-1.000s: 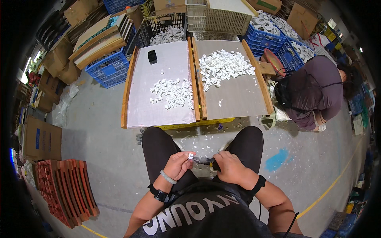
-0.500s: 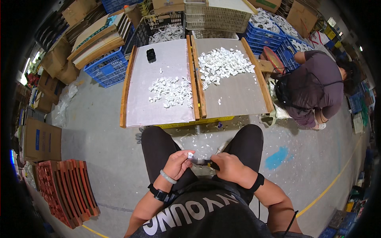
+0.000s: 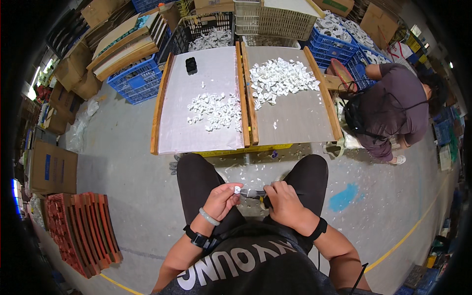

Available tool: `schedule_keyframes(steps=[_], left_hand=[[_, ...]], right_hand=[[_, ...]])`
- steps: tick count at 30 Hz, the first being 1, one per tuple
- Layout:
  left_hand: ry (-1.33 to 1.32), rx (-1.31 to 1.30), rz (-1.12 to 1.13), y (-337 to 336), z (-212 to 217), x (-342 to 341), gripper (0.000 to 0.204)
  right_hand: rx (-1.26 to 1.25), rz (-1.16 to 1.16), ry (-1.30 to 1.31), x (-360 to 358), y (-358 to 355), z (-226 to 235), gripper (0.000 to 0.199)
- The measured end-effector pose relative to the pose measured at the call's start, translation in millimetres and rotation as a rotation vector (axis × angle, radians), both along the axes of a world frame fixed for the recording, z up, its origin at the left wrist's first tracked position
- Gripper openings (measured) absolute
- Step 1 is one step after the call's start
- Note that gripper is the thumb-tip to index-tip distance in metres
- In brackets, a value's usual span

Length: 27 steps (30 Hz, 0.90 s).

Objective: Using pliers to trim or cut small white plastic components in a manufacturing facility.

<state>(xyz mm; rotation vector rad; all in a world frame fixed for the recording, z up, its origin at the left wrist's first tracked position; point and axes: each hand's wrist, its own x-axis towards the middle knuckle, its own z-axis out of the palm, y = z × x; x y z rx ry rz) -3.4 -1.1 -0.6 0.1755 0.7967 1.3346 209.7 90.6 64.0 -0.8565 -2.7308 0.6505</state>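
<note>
Pinched between the thumb and fingers of my left hand (image 3: 220, 201) is a small white piece (image 3: 237, 190). My right hand (image 3: 285, 204) is closed around a dark-handled hand tool (image 3: 253, 193). Its narrow front end points left and meets or nearly meets the white piece; I cannot make out its exact kind. Both hands are above my lap, between my knees. Beyond them, a pile of similar white pieces (image 3: 215, 112) lies on the left wood-edged board (image 3: 191, 140), and a larger pile (image 3: 282, 81) lies on the right board (image 3: 300, 130).
A small black container (image 3: 191, 66) stands on the left board. Blue crates (image 3: 135, 81) and a black crate (image 3: 206, 29) stand behind. Another person (image 3: 400, 105) bends down at the right. Reddish stacked slabs (image 3: 83, 233) and a cardboard box (image 3: 53, 169) are at the left. White scraps litter the floor.
My right hand has turned the tool so that its front end, which angled upward before, now points left at the white piece. My left hand keeps its pinch. The view has shifted slightly.
</note>
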Motion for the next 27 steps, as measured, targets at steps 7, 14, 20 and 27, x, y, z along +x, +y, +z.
schedule_keyframes(steps=[7,14,20,27], left_hand=[[0.026,-0.035,-0.036,1,-1,1,0.025],[0.0,-0.023,-0.041,0,-1,0,0.024],[-0.022,-0.063,0.055,3,4,-1,0.025],[-0.113,-0.064,0.045,1,1,-5,0.023]], right_hand=[[-0.032,0.048,-0.062,-1,5,3,0.05],[-0.042,0.076,-0.022,5,6,-2,0.042],[-0.391,0.01,-0.004,9,0,-12,0.043],[-0.584,-0.076,0.072,14,2,-28,0.047]])
